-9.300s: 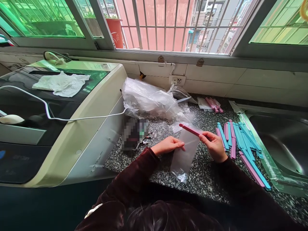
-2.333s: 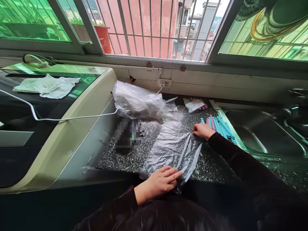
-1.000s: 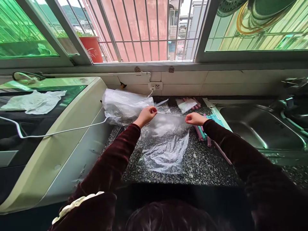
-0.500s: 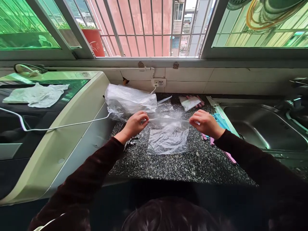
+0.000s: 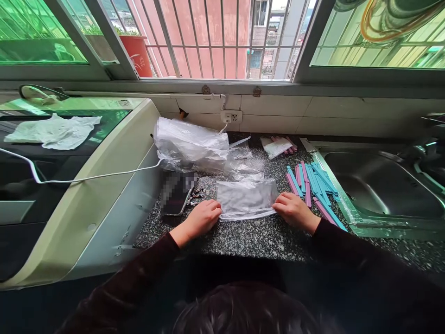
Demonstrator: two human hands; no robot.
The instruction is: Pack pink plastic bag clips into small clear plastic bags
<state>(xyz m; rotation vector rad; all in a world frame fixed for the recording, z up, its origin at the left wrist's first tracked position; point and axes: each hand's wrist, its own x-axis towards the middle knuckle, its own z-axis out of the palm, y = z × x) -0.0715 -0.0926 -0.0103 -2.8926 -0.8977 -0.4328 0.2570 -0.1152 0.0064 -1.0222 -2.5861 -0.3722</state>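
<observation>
A clear plastic bag (image 5: pixel 247 199) lies folded over on the speckled counter in front of me. My left hand (image 5: pixel 203 217) is closed on the left corner of its near edge, and my right hand (image 5: pixel 294 211) pinches the right corner. Between the hands that edge runs nearly straight. Several blue and pink long bag clips (image 5: pixel 314 183) lie loosely heaped to the right of my right hand. Left of the bag, near my left hand, sits a dark flat object (image 5: pixel 177 192), partly blurred out.
A big crumpled pile of clear plastic bags (image 5: pixel 194 141) lies behind. Further right are a small packet (image 5: pixel 277 147) with pink clips and a steel sink (image 5: pixel 375 185). A washing machine (image 5: pixel 114 185) flanks the counter's left side, crossed by a white cable (image 5: pixel 100 177).
The pink clip held earlier is out of my hand. Both hands took the bag's far corners, lifted them and brought them down toward me, folding the bag over.
</observation>
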